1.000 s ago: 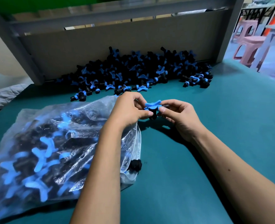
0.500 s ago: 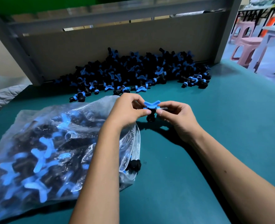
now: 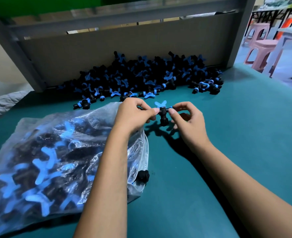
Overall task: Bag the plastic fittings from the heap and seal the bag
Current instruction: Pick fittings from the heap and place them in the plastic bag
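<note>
Fitting (image 3: 162, 114) turned upright; heap (image 3: 141, 78) behind; bag (image 3: 59, 152) under left forearm.

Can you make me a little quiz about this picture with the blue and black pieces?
1. True or false: both hands pinch one fitting.
2. Where is the heap? A) against the back board B) inside the bag C) on the pink stool
3. Fill in: a loose black piece lies at the mouth of the clear ____.

Key:
1. True: the left hand and right hand pinch its two side ends.
2. A
3. bag, which is already packed with fittings.
</note>
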`<state>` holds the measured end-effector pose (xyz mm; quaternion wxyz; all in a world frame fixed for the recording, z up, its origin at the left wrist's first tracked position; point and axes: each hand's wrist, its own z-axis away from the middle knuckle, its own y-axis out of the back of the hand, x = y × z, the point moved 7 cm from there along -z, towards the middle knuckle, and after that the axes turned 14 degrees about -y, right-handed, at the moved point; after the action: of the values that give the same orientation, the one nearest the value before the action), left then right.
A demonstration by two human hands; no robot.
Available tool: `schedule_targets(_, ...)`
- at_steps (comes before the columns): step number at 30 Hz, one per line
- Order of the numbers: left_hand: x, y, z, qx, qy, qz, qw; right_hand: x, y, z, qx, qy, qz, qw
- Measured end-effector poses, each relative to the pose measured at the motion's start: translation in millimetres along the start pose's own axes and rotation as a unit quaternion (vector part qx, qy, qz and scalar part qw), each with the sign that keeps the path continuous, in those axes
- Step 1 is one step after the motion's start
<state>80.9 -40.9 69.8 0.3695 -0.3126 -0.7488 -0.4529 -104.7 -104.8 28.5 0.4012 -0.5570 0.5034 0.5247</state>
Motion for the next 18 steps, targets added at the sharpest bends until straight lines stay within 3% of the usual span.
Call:
schedule_targets(5, 8, 3, -1, 0.047, -0.008, 0.013, 0.999, -13, -10, 10, 0.023, 0.111, 0.158, 0.981)
schedule_targets(8, 14, -4, 0, 0.026, -0.017, 0.001, 1.000, -17, -12, 13, 0.026, 0.150, 0.167, 0.974)
schedule_targets(10, 22, -6, 1, 0.013, -0.038, 0.010, 0.999, -13, -11, 10, 0.018, 0.121, 0.121, 0.985)
schedule_targets(12, 31, -6, 2, -0.017, -0.070, 0.015, 0.997, -1, -8, 2, -0.023, 0.026, -0.004, 0.999)
schedule_targets(15, 39, 0, 4, -0.064, -0.110, -0.109, 0.986, 15, -9, -5, -0.114, -0.136, -0.247, 0.953)
schedule_targets(18, 37, 5, 5, -0.089, -0.101, -0.159, 0.978, 18, -8, -7, -0.158, -0.177, -0.329, 0.914)
